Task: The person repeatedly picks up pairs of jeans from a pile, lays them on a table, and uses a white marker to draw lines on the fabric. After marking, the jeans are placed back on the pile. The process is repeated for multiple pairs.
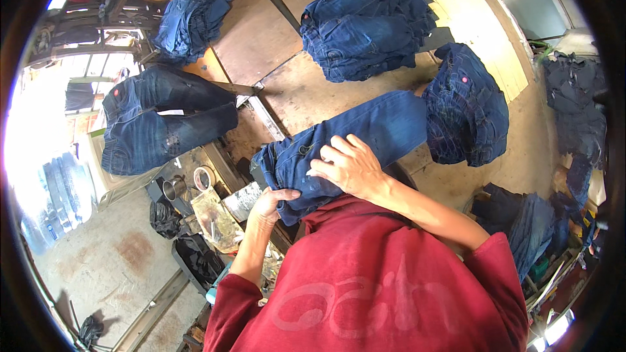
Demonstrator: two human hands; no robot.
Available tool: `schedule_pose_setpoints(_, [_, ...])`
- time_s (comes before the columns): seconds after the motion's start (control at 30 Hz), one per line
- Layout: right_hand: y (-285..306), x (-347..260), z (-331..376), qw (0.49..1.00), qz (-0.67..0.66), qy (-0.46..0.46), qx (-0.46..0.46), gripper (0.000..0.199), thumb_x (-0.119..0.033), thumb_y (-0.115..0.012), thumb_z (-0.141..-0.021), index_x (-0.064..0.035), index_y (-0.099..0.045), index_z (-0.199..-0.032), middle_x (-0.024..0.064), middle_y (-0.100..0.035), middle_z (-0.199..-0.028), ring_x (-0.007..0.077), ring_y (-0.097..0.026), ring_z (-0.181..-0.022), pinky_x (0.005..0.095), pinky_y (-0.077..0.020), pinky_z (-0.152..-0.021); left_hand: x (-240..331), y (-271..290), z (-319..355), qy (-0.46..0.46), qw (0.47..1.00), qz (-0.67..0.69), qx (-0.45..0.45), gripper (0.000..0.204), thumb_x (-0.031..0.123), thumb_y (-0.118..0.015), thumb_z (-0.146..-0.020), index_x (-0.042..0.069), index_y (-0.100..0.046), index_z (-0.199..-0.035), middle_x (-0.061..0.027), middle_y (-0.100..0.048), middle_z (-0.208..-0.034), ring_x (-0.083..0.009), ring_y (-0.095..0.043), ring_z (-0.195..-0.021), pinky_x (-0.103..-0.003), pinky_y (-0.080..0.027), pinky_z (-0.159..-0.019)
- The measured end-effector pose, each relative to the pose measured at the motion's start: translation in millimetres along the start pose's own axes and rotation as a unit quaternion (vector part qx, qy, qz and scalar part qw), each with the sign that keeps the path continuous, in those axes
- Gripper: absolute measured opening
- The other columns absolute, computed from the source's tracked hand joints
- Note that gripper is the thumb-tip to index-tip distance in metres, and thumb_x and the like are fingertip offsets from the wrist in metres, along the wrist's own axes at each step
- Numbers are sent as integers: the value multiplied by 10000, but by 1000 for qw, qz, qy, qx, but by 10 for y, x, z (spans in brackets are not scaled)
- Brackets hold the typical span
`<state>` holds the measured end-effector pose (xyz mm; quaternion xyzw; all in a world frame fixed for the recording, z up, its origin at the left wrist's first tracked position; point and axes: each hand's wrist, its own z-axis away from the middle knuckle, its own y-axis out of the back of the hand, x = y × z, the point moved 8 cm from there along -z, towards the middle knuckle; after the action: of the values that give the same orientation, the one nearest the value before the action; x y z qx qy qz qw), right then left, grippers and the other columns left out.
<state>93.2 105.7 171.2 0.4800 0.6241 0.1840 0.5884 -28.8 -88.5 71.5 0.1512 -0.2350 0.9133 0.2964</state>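
A pair of folded dark-blue jeans point(385, 127) lies in front of me, its waistband end at the left and its paler leg end stretching right. My left hand point(267, 205) grips the waistband's near corner, thumb on top and the other fingers hidden beneath. Over the upper part of the jeans rests my right hand point(355, 169), palm down. Its fingers are bent and spread apart, touching the denim, with no held thing visible. A pale spot at one fingertip is too small to make out.
Jeans with a red round tag point(169, 120) lie at the left. Denim piles sit at the far middle point(365, 32), right point(466, 107) and far left point(192, 19). A tape roll point(204, 178) and metal cup point(174, 189) stand left of me. More dark cloth point(515, 221) lies at the right.
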Motion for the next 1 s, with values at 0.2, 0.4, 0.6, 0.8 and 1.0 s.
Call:
schedule_pose_setpoints(0.2, [261, 932, 323, 970, -148, -150, 120, 134, -303, -769, -1003, -174, -794, -1030, 39, -782, -883, 259, -728, -815, 392, -552, -723, 91, -319, -257, -31, 999, -5, 40, 378, -32, -726, -857, -44, -747, -1234, -165, -807, -1168, -291, -797, -1010, -435, -647, -957])
schedule_pose_setpoints(0.4, [-341, 2201, 1317, 706, -494, -506, 43, 254, -295, -559, -1175, -76, -669, -1107, -13, -626, -770, 76, -593, -568, 276, -475, -497, -64, -869, -1004, -114, 984, -84, 112, 722, 195, -900, -892, -42, -583, -1497, -151, -691, -1420, -263, -687, -1267, -422, -554, -1095])
schedule_pose_setpoints(0.6, [-454, 2370, 1466, 619, -631, -463, 61, 284, -364, -588, -1166, -91, -664, -1162, -13, -652, -813, 61, -623, -618, 235, -490, -535, -826, -226, -261, -115, 935, 57, 332, 893, 337, -866, -955, 6, -402, -1642, -215, -602, -1508, -325, -631, -1339, -453, -511, -1151])
schedule_pose_setpoints(0.8, [-414, 2325, 1451, 623, -639, -447, 60, 266, -355, -600, -1162, -97, -662, -1173, -11, -661, -829, 67, -637, -646, 242, -501, -564, -1213, -770, -215, -3, 974, 89, 210, 755, 239, -878, -938, -32, -520, -1545, -158, -703, -1389, -321, -687, -1256, -463, -512, -1156])
schedule_pose_setpoints(1.0, [-393, 2312, 1443, 605, -635, -475, 70, 268, -359, -607, -1160, -97, -662, -1162, -33, -606, -792, 59, -565, -604, 248, -461, -548, -527, -1359, -645, -118, 960, -121, 223, 434, 61, -806, -954, -86, -670, -1340, -169, -778, -1231, -291, -766, -1080, -441, -599, -1032])
